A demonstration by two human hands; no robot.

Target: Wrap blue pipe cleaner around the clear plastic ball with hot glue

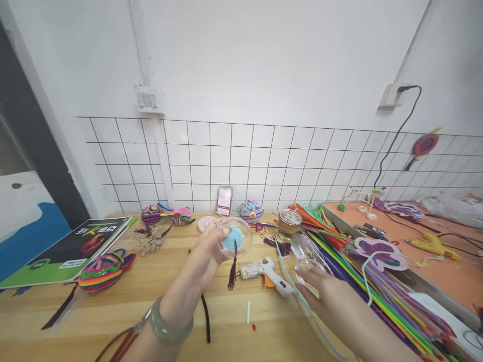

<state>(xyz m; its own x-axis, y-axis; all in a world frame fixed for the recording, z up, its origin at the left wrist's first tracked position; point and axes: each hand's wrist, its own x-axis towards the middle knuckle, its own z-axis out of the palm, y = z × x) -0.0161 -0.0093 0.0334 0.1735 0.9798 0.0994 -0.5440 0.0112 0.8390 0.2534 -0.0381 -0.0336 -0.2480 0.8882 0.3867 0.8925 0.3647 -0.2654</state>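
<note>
Two hands meet over the light wooden table (151,306). The left hand (209,251) grips a clear round plastic shell (244,232) holding a blue spiral coil (231,239). Past the white glue gun (266,270), the right hand (328,296) touches a second clear plastic shell (306,254); I cannot tell its grip.

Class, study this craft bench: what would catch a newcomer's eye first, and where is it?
At centre, the left hand holds up a clear dome containing a blue spiral with a dark tassel. The right hand touches a second clear dome beside bright pipe cleaners spread along the right. A rainbow-striped ornament lies at the left.
</note>
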